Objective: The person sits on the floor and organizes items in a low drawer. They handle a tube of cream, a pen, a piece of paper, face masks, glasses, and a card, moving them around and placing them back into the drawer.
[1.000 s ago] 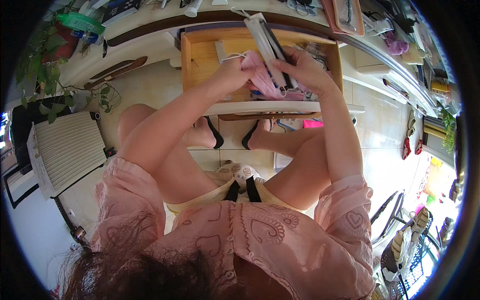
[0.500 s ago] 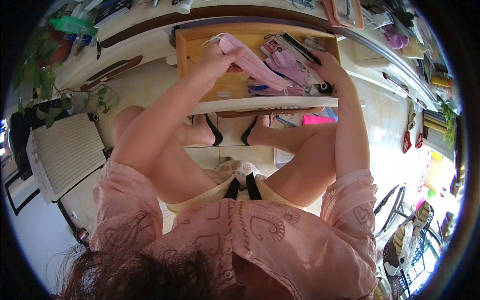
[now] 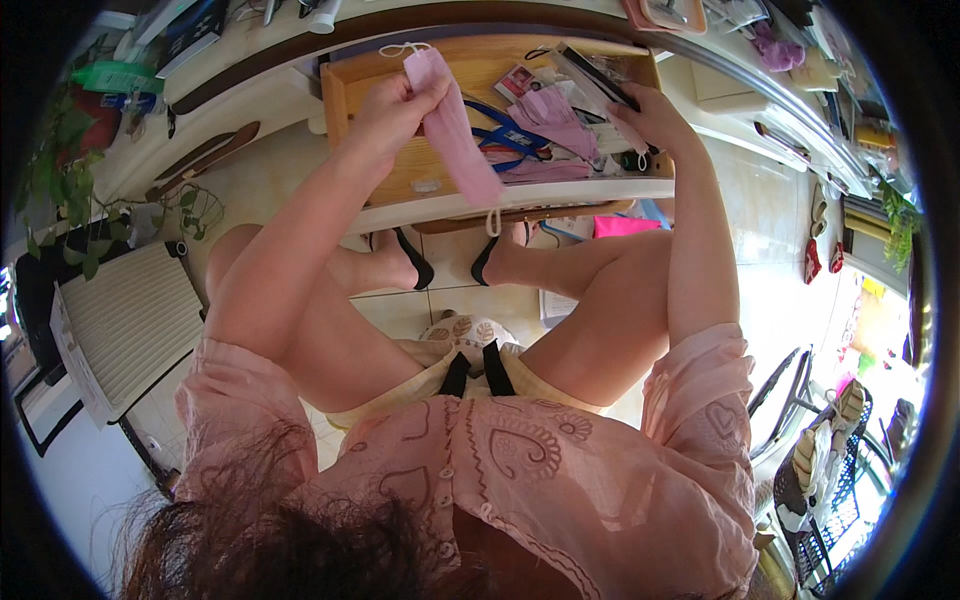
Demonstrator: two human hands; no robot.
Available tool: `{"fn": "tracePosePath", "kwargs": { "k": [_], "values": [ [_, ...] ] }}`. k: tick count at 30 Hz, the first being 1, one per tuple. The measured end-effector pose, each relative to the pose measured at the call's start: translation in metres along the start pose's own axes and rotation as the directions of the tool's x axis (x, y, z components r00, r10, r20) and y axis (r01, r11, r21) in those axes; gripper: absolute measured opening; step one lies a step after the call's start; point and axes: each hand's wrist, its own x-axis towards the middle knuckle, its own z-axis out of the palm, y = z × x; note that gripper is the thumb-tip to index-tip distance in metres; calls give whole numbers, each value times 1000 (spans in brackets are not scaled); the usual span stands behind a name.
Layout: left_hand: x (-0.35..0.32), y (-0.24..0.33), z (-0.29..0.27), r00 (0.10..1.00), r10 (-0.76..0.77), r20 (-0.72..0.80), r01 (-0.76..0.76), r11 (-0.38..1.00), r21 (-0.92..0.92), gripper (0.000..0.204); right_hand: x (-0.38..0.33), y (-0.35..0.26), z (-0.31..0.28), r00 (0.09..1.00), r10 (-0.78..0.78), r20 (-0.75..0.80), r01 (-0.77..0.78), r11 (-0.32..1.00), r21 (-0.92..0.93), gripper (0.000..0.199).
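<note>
While your left hand (image 3: pixel 402 108) pinched a pink mask (image 3: pixel 456 138), which slanted down rightward, blue bands (image 3: pixel 510 137) and other pink masks (image 3: pixel 550 118) lay between your hands in the drawer (image 3: pixel 415 160); your right hand (image 3: pixel 655 120) gripped a black-and-white bundle (image 3: pixel 595 80).

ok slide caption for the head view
Left hand holds a pink mask, right hand black and white masks, above an open drawer.

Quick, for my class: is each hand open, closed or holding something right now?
Left hand: closed, holding a folded pink mask.
Right hand: closed, holding black and white folded masks.
</note>
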Motion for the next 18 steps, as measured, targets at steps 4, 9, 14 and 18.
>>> {"fn": "tracePosePath", "kwargs": {
  "k": [4,9,14,18],
  "values": [
    [-3,3,2,999,26,34,-27,999,32,26,-4,-11,4,999,-50,-19,49,998,-48,35],
    [-6,6,6,996,-23,84,21,1000,17,29,-20,-30,0,993,-116,-2,116,987,110,40],
    [-14,14,16,995,29,100,-31,999,17,31,-44,-34,-14,996,-85,-17,87,968,236,42],
    [-14,12,20,983,79,168,-122,956,265,32,-87,-13,-23,983,80,-168,-10,926,378,42]
  ]
}}
